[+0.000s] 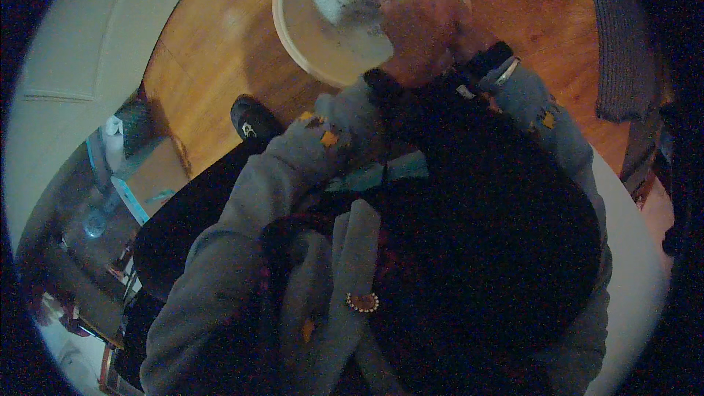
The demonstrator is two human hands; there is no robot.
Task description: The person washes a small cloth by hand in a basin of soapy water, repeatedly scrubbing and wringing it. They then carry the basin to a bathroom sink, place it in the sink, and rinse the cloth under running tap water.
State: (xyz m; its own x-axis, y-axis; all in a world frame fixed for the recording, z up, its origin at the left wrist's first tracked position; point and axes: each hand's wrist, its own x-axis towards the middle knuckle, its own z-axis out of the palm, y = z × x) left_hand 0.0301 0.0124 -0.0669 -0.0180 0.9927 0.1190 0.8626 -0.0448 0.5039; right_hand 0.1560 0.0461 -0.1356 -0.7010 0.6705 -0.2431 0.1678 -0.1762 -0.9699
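Observation:
A round pale basin [300,58] with cloudy water and patches of foam stands in front of me. Over its near right part my two hands are close together, blurred and reddish in the dim light. My left hand [404,63] reaches in from a grey sleeve with a dark cuff, near the basin's rim. Above and to the right of it is my right hand [434,11], with a dark band and a shiny bracelet [507,70] at the wrist. Whether the fingers hold anything is unclear. Dark clothing [484,192] covers my lap.
The basin stands on a wood-grain floor [209,55]. My dark shoe [253,118] is left of the basin. A grey ribbed textile [621,49] hangs at the right. A cardboard box [159,176] and other items lie at the left, below a pale panelled surface [66,49].

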